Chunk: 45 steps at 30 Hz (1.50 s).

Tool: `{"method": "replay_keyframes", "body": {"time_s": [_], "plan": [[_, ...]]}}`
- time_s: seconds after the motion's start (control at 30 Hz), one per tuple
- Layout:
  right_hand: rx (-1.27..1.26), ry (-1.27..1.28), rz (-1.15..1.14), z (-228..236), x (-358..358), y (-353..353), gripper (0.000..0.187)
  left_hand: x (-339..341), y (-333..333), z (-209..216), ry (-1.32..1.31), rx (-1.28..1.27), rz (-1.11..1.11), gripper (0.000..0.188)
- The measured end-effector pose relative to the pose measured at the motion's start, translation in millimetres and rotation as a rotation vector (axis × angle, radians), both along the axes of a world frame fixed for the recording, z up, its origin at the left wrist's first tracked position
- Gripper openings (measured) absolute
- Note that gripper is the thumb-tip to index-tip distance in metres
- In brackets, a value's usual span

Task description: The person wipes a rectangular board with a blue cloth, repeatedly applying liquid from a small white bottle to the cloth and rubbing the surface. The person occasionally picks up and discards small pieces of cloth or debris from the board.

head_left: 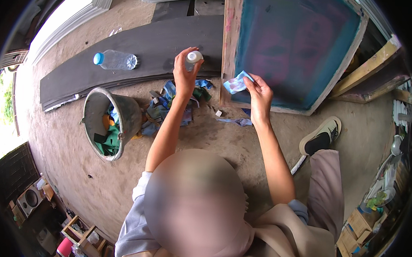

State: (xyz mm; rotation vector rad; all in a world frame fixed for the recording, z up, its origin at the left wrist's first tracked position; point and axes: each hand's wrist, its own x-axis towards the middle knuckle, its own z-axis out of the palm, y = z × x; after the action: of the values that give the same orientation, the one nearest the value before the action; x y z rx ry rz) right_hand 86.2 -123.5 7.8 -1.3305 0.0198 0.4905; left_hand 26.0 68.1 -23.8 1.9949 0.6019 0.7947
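Note:
Fingers wrapped round it, my left hand (185, 76) holds a small clear bottle (191, 65) with a white cap over the dark sheets. My right hand (261, 91) pinches a light-blue cloth scrap (236, 84) in front of the near left corner of a wooden-framed screen (287, 51). The screen's mesh is teal with purplish stains, and it leans away from me. Below my left wrist lies a heap of blue and green cloth scraps (157, 113), partly hidden by my forearm.
A grey bucket (132, 114) with cloth scraps inside lies tilted at left. A clear bottle with a blue cap (116, 60) lies on the dark sheets (75, 74). A small white block (218, 113) and my shoe (322, 134) are on the concrete floor. Wooden beams (367, 66) stand at right.

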Motion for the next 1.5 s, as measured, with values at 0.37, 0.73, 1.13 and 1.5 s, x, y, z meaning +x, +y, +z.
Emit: {"method": "replay_keyframes", "body": {"time_s": [0.37,0.73,1.13,1.5], "plan": [[0.119,-0.021,-0.119,55,-26,-39,0.016,-36,-71,98,0.101,0.138,-0.504,0.048],[0.177,-0.027,-0.21,117,-71,-87,0.018,-41,-113,199,0.184,0.768,-0.733,0.043],[0.171,0.002,-0.34,121,-112,-106,0.032,-51,-161,224,0.33,1.326,-0.716,0.04],[0.271,0.084,-0.399,122,-103,-114,0.031,-44,-180,214,0.276,1.379,-0.634,0.018]]}}
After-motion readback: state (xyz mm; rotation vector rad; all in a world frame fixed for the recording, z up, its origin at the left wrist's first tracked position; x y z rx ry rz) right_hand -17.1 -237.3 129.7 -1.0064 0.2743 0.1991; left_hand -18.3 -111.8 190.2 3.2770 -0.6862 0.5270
